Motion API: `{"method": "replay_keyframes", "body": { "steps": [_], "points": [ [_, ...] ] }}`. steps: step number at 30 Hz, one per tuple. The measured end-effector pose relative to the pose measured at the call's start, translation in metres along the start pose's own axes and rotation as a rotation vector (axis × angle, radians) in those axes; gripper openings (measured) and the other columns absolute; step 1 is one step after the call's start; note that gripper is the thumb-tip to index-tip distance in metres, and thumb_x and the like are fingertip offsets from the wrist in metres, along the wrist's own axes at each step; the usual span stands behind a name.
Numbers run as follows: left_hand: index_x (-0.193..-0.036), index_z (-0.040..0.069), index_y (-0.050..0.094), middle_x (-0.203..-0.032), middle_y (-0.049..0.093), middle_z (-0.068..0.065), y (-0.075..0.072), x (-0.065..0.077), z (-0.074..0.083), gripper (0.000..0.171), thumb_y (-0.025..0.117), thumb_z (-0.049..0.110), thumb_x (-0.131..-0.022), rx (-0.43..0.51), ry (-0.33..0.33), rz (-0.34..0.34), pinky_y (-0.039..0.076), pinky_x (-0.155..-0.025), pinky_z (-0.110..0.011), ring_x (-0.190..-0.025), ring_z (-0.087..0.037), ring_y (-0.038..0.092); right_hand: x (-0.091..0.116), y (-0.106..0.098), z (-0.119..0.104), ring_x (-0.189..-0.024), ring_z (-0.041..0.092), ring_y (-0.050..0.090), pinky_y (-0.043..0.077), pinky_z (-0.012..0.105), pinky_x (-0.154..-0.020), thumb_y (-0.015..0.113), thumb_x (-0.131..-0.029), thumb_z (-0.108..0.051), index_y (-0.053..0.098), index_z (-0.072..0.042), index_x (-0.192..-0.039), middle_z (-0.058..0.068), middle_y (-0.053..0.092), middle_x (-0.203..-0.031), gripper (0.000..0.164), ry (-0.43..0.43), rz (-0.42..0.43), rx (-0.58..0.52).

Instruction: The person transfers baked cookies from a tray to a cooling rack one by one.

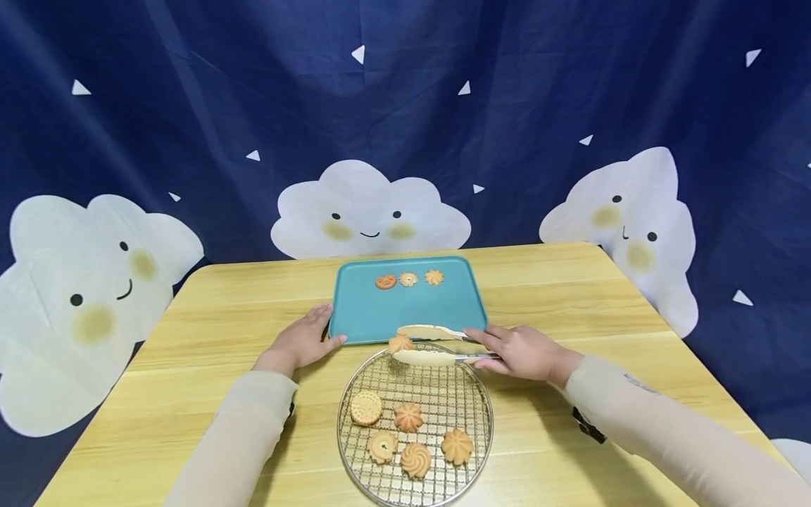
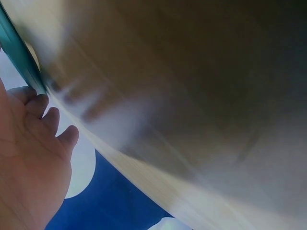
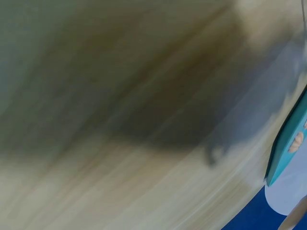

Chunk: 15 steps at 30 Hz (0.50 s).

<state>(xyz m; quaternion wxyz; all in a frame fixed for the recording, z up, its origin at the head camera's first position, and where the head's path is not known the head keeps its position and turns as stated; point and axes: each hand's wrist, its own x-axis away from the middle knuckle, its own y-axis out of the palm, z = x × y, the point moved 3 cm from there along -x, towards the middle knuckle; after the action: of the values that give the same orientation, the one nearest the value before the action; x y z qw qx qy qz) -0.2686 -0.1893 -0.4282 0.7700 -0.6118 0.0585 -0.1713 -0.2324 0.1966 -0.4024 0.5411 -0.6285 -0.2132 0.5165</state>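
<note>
My right hand (image 1: 522, 351) holds a pair of tongs (image 1: 424, 358) with pale cream tips and metal arms, stretched to the left over the far part of a round wire rack (image 1: 347, 451). Between the tong tips sits a flower-shaped cookie (image 1: 399, 343), near the front edge of a blue-green tray (image 1: 367, 317). Against that tray's left side lies my left hand (image 1: 303, 339), thumb at the front corner and fingers along the edge. In the left wrist view, its extended fingers (image 2: 50, 120) meet the tray rim (image 2: 24, 57). The tongs stay out of the right wrist view.
Several cookies lie on the rack, among them a round one (image 1: 366, 408), a swirled one (image 1: 415, 460) and a fluted one (image 1: 457, 447). Along the tray's far side are a pretzel-like cookie (image 1: 385, 282) and two flower-shaped ones (image 1: 434, 277). A dark blue cloud-print curtain (image 1: 405, 105) hangs behind the wooden table (image 1: 545, 282).
</note>
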Motion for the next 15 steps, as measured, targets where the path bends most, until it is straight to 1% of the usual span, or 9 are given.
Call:
{"method": "replay_keyframes", "body": {
  "steps": [3,5,10,15],
  "points": [
    [-0.149,-0.005,0.019,-0.154,0.019,-0.023,0.0,0.0,0.0,0.081,0.044,0.052,-0.097,0.002,-0.002,0.0,0.019,-0.113,-0.051,-0.14,-0.04,0.017,0.007,-0.002,-0.001,-0.046,0.011,0.05,0.048,0.027,-0.043,0.033,-0.1,-0.053,0.057,-0.002,-0.129,0.006,0.062,-0.089,0.063,-0.037,0.03,0.011],
    [-0.149,-0.005,0.019,-0.154,0.019,-0.023,0.0,0.0,0.0,0.081,0.044,0.052,-0.097,-0.001,-0.001,0.001,0.019,-0.113,-0.051,-0.14,-0.04,0.017,0.011,-0.004,-0.001,-0.047,0.011,0.051,0.048,0.026,-0.043,0.034,-0.1,-0.053,0.057,-0.002,-0.129,0.005,0.062,-0.089,0.062,-0.051,0.032,0.007],
    [-0.149,-0.006,0.019,-0.153,0.019,-0.023,-0.001,0.0,0.001,0.08,0.044,0.051,-0.097,-0.003,0.001,0.006,0.019,-0.113,-0.051,-0.14,-0.04,0.018,0.02,-0.011,-0.001,-0.049,0.011,0.053,0.049,0.025,-0.044,0.036,-0.099,-0.053,0.057,-0.003,-0.128,0.003,0.062,-0.089,0.061,-0.082,0.003,0.005],
    [-0.149,-0.006,0.02,-0.153,0.019,-0.023,-0.001,0.001,0.001,0.08,0.045,0.05,-0.097,0.0,0.0,0.009,0.019,-0.113,-0.051,-0.14,-0.04,0.018,0.026,-0.019,0.002,-0.05,0.009,0.051,0.049,0.026,-0.045,0.036,-0.1,-0.052,0.056,-0.003,-0.128,0.002,0.06,-0.088,0.06,-0.135,-0.01,0.012]
  ]
}}
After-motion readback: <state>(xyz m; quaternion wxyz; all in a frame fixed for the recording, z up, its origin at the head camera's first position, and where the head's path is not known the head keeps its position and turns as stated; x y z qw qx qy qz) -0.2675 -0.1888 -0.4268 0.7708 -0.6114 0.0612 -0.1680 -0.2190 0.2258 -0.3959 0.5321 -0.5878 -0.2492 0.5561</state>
